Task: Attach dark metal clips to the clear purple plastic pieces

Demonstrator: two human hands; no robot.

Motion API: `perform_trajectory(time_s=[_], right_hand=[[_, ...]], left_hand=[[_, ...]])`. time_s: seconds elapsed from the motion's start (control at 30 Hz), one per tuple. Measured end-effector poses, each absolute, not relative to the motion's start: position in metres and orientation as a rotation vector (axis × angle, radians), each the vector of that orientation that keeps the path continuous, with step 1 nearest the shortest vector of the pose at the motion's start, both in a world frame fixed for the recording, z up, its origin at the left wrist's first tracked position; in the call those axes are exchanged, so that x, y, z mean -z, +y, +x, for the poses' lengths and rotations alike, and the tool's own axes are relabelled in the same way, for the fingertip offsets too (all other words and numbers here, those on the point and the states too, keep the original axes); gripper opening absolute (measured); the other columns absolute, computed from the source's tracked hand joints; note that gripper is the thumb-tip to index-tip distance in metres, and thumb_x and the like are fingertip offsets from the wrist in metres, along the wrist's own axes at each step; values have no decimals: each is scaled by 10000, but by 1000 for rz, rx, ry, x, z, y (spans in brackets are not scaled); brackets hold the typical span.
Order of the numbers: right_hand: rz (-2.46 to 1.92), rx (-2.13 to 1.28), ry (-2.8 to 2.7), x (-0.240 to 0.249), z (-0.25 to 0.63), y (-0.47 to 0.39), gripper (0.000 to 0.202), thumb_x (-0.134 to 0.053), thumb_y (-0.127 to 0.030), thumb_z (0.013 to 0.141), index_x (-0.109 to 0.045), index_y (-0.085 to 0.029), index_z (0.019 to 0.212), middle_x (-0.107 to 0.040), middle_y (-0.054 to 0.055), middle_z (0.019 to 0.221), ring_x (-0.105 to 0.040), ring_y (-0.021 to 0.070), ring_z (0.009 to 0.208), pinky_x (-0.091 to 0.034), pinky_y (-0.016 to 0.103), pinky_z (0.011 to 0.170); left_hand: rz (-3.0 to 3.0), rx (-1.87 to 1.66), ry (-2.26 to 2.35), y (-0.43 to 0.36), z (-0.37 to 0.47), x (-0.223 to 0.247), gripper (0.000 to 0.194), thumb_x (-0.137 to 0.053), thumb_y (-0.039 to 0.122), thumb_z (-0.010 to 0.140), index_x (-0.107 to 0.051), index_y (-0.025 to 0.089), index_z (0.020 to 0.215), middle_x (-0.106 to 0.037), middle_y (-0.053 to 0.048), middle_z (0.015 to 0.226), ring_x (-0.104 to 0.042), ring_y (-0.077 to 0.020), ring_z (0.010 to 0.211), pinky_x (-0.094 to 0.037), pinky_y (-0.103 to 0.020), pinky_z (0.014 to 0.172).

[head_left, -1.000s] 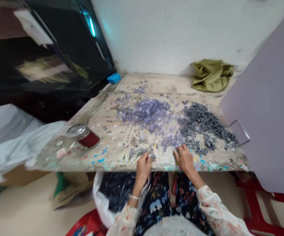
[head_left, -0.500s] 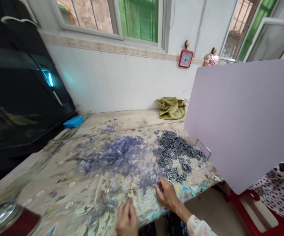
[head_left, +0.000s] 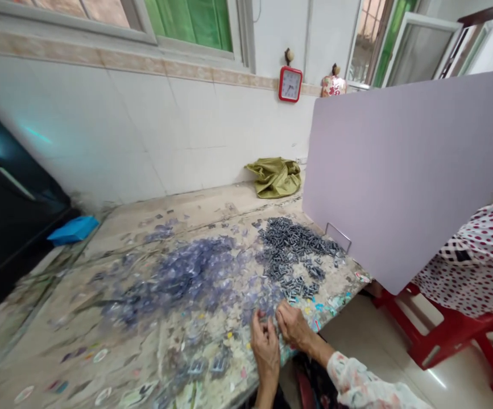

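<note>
Evidently, plenty lies loose on the desk (head_left: pixel 203 204). From the hands, a broad heap of clear, purplish pieces (head_left: pixel 190 270) spreads toward ten o'clock, and a dense heap of short grey parts (head_left: pixel 289 244) sits at about one o'clock. Toward eight o'clock, two small sets of pieces (head_left: pixel 218 364), grey showing within clear, lie apart from both heaps near the front edge. If those count as done, I judge that very little is finished and most remains, since both heaps are large.

The left hand (head_left: pixel 265 343) and right hand (head_left: pixel 295 325) are just beside each other near the front edge, close to the scattered purplish pieces. Left fingers are bent, with a narrow gap toward the thumb; right fingers are curled well in. I cannot tell whether either grips anything, or whether the hands touch.

Compared with half a second ago, the left hand is much nearer the right, where a clear gap separated them. The view has swung rightward: the red tin is out of sight, and a person's dotted sleeve (head_left: pixel 491 250) shows more fully toward half past two, past the lilac panel (head_left: pixel 400 170). Both heaps look much the same.
</note>
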State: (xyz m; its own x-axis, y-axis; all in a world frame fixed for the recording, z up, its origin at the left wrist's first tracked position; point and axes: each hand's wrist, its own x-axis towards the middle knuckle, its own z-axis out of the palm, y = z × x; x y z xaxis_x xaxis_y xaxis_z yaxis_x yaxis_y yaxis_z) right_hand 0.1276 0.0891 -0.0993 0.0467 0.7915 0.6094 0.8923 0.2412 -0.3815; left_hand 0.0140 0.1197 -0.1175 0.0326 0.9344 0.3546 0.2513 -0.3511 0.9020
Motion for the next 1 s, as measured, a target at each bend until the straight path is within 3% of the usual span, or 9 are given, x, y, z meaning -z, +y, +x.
perform_trajectory(time_s=[0.23,0.63,0.73,0.83,0.93,1.0], right_hand=[[-1553,74,-1774,92,124,85,167,-366,-227,964,-524,-181,997,-614,54,868,-576,167,781,-457,266,683],[-1503,31,-1822,93,132,86,149,-421,-192,957,-563,-194,1003,-630,66,923,-611,189,865,-490,271,712],[-1481,27,-1776,102,133,89,208,-412,-209,971,-572,-205,1104,-654,61,884,-637,189,792,-497,265,645],[-1406,75,-1711,117,134,96,358,-390,-223,974,-487,-205,1318,-687,100,956,-672,230,850,-531,298,633],[-1382,69,-1705,136,131,103,426,-392,-246,967,-442,-202,1387,-698,122,961,-689,266,855,-567,343,636],[-1371,51,-1712,149,127,107,459,-377,-244,959,-424,-200,1413,-705,136,951,-698,285,835,-585,369,618]], left_hand=[[1692,-1268,1224,124,13,125,449,-466,532,855,-696,158,949,-754,-147,910,-728,-273,828,-587,-389,753],[1750,-1329,1379,115,19,105,444,-455,568,847,-651,178,932,-743,-132,896,-722,-266,800,-584,-375,700],[1671,-1292,1428,118,19,110,508,-487,632,802,-637,172,957,-740,-119,868,-718,-259,717,-590,-364,624],[1546,-1272,1501,121,20,114,570,-538,716,718,-631,185,905,-726,-74,765,-682,-235,569,-568,-336,495],[1535,-1249,1528,125,19,117,591,-547,774,659,-652,210,800,-675,-22,608,-625,-210,464,-561,-332,468],[1520,-1298,1560,128,16,119,604,-579,796,609,-672,224,777,-700,-29,642,-643,-215,494,-576,-329,493]])
